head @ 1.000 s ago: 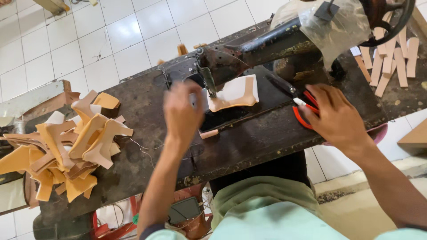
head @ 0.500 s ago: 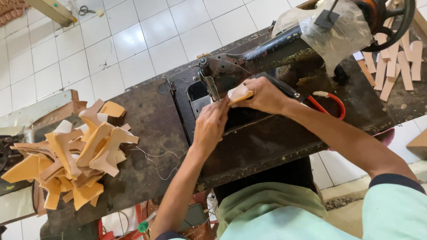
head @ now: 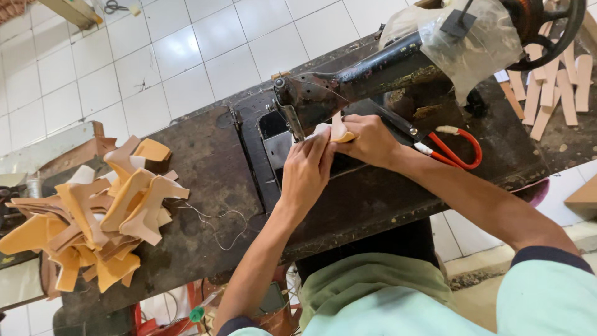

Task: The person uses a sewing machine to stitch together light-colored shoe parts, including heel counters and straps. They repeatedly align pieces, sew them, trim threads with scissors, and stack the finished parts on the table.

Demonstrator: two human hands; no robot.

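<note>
— What is seen of the room and the surface?

— A floor of white tiles point(head: 186, 56) is seen beyond a dark, worn worktop point(head: 205, 186), stained and scuffed. An old black sewing machine point(head: 360, 81) is set across it, its far end wrapped in clear plastic point(head: 472, 37).

— What is laid on the worktop?

— A heap of tan cut leather pieces point(head: 106, 211) is piled at the left end, with loose thread point(head: 217, 221) trailing beside it. Pale strips point(head: 553, 81) are spread at the far right, and red-handled scissors point(head: 457, 149) are placed just beside the right wrist.

— And the hands?

— A small cream-and-tan piece point(head: 339, 130) is held under the machine's head, next to the needle. The left hand point(head: 308, 174) is pressed against its near edge, fingers closed together on it. The right hand point(head: 370, 140) is curled around its other side, grip clamped on the piece. Both hands are touching each other there.

— Anything else?

— Scissors point(head: 115, 7) are seen on the floor, far off.
</note>
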